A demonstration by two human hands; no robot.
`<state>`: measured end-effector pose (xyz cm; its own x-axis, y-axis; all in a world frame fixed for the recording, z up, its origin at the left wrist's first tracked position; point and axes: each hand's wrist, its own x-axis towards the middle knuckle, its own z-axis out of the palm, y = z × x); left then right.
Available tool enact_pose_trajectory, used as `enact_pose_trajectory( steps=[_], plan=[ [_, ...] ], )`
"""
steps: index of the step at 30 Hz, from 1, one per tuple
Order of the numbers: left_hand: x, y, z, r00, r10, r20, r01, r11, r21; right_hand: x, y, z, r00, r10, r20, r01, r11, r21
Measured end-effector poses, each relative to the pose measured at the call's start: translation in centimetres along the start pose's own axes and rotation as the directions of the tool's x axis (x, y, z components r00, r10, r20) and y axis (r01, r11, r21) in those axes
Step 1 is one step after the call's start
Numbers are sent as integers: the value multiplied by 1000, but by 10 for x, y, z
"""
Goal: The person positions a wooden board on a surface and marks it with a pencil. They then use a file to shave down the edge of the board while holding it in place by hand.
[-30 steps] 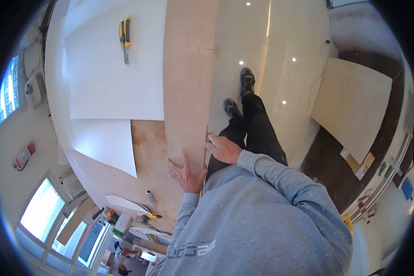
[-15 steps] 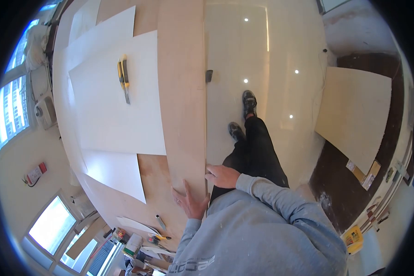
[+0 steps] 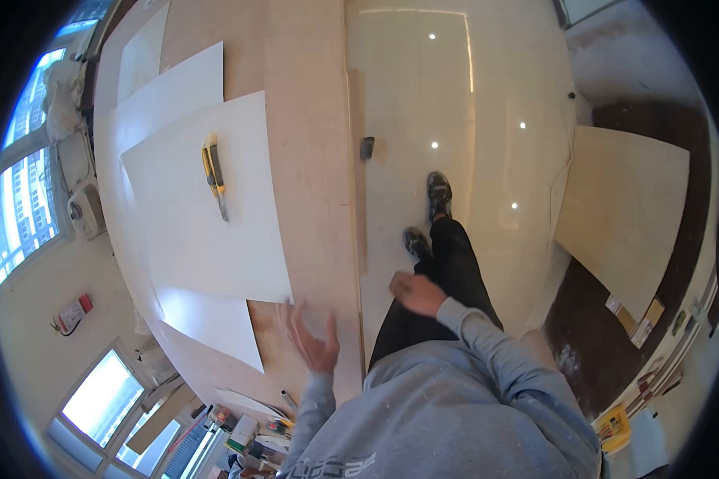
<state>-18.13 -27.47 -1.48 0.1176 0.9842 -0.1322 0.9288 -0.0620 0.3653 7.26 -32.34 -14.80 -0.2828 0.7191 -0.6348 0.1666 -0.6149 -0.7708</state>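
Note:
My left hand (image 3: 312, 338) is open, fingers spread, over the long plywood strip (image 3: 310, 191) at the table's edge. Its fingertips are right by the lower corner of a large white sheet (image 3: 208, 239). My right hand (image 3: 420, 294) is off the table, in front of my legs, with its fingers curled in; I cannot tell what, if anything, is inside them. Two yellow-and-black utility knives (image 3: 214, 176) lie side by side on the white sheet, away from both hands.
More white sheets (image 3: 216, 331) lie on the wooden tabletop (image 3: 272, 327). A small dark object (image 3: 367, 148) shows beside the table edge. Tools and containers (image 3: 244, 431) crowd the lower left. A large pale board (image 3: 623, 207) lies at the right, over a dark brown surface.
My left hand has lifted from the plywood strip and moved forward, fingers spreading. My right hand has left the strip's edge and moved right. The view has shifted slightly.

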Motion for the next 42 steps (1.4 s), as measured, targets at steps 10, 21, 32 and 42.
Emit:
enact_pose_trajectory(
  steps=[10, 21, 32, 42],
  plan=[
    [366, 58, 26, 888, 454, -80, -460, 880, -114, 132, -134, -238, 656, -224, -721, 501, 843, 194],
    [400, 53, 43, 877, 480, -42, -481, 873, -79, 251, -262, -349, 288, -299, -910, 797, 601, 55],
    [404, 53, 41, 886, 464, -13, -464, 884, -67, 347, -280, -327, 2, -371, -929, 691, 672, -267],
    [404, 55, 41, 883, 469, -4, -468, 881, -72, 353, -281, -325, 240, -287, -927, 758, 652, -6]
  ],
)
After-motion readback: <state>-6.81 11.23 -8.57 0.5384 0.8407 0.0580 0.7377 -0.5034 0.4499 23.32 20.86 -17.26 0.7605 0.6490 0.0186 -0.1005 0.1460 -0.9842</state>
